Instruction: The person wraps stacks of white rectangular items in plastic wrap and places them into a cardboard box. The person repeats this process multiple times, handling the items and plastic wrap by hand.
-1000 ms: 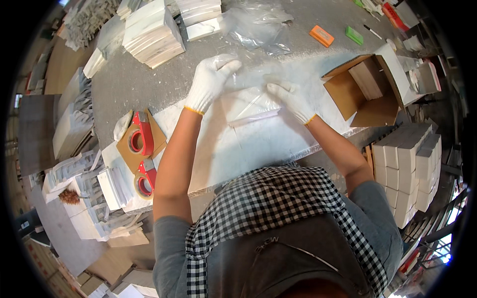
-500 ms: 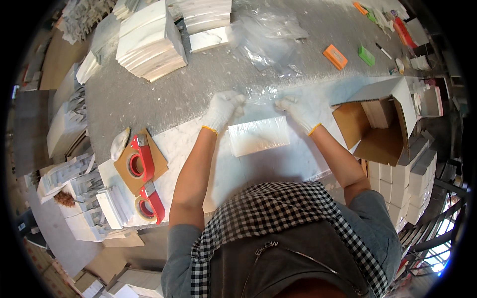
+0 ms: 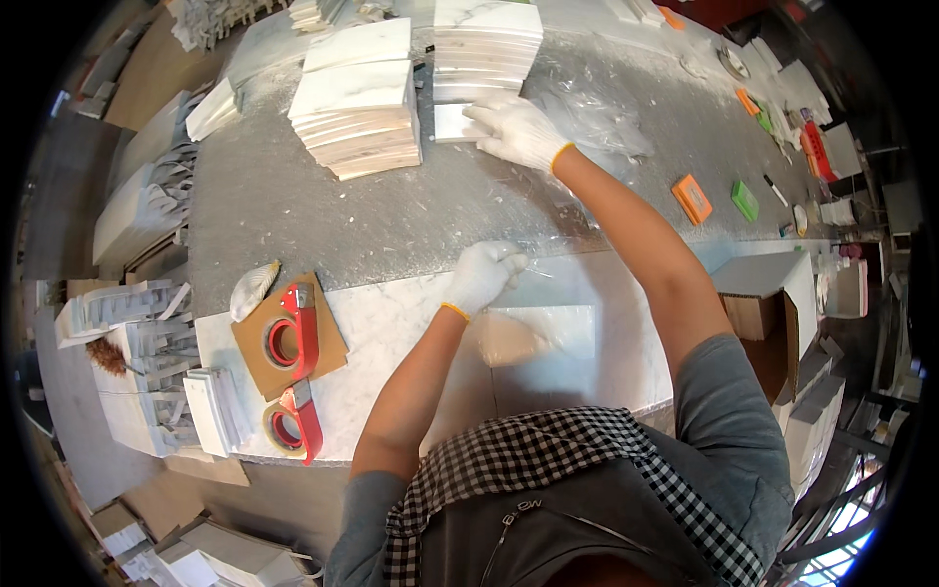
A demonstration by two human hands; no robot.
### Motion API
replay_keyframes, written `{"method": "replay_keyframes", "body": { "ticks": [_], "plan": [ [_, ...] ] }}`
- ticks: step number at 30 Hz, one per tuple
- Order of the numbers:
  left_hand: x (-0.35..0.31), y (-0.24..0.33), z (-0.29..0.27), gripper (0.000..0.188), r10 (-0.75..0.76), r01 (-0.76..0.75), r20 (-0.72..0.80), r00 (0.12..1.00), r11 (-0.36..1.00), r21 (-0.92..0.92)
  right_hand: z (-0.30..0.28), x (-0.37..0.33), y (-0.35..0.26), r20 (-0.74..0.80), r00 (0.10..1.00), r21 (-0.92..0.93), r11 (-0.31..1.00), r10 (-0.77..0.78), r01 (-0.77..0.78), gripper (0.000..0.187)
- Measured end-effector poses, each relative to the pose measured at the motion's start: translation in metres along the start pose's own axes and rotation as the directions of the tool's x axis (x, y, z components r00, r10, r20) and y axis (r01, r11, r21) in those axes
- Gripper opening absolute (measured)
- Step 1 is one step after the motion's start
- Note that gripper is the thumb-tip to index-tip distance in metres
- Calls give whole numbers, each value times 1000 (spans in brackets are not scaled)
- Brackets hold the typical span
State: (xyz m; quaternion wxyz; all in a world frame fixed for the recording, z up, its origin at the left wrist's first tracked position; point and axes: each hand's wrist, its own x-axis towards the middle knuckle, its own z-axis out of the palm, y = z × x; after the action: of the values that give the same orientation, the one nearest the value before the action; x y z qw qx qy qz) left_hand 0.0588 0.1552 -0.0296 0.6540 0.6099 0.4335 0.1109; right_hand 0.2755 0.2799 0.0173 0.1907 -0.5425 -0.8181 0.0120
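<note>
Both hands wear white knitted gloves with yellow cuffs. My left hand (image 3: 484, 278) is closed on the edge of a clear plastic bag (image 3: 553, 262), whose film stretches rightward from the fingers. Just nearer to me, a white marble-look tile (image 3: 567, 333) lies flat with a shiny clear film over it. My right hand (image 3: 520, 131) reaches far forward, its fingers and thumb around the right end of a white tile (image 3: 451, 124). That tile lies at the foot of a tall tile stack (image 3: 486, 54); the glove covers its right part.
Another tile stack (image 3: 352, 108) stands to the left. Crumpled clear bags (image 3: 602, 122) lie beyond my right wrist. Two red tape dispensers (image 3: 305, 333) rest at left, one on cardboard. An open carton (image 3: 768, 293) stands at right. Orange (image 3: 692, 200) and green blocks (image 3: 744, 201) lie farther back.
My right hand has let go of the plastic and moved forward to the tile by the stack. My left hand still holds the plastic. The whole view has shifted slightly.
</note>
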Motion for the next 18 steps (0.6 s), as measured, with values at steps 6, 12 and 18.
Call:
{"method": "replay_keyframes", "body": {
  "ticks": [6, 12, 18],
  "plan": [
    [1, -3, -1, 32, 13, -12, -10, 1000, 999, 32, 24, -1, 18, 157, 849, 271, 805, 504, -528, 36],
    [4, -11, 3, 31, 39, -39, 5, 999, 998, 59, 39, -58, 87, 34, 743, 90, 738, 669, -669, 48],
    [1, -4, 0, 30, 90, -92, 19, 996, 990, 110, 35, -29, 65, 198, 788, 269, 741, 583, -616, 91]
  ]
}}
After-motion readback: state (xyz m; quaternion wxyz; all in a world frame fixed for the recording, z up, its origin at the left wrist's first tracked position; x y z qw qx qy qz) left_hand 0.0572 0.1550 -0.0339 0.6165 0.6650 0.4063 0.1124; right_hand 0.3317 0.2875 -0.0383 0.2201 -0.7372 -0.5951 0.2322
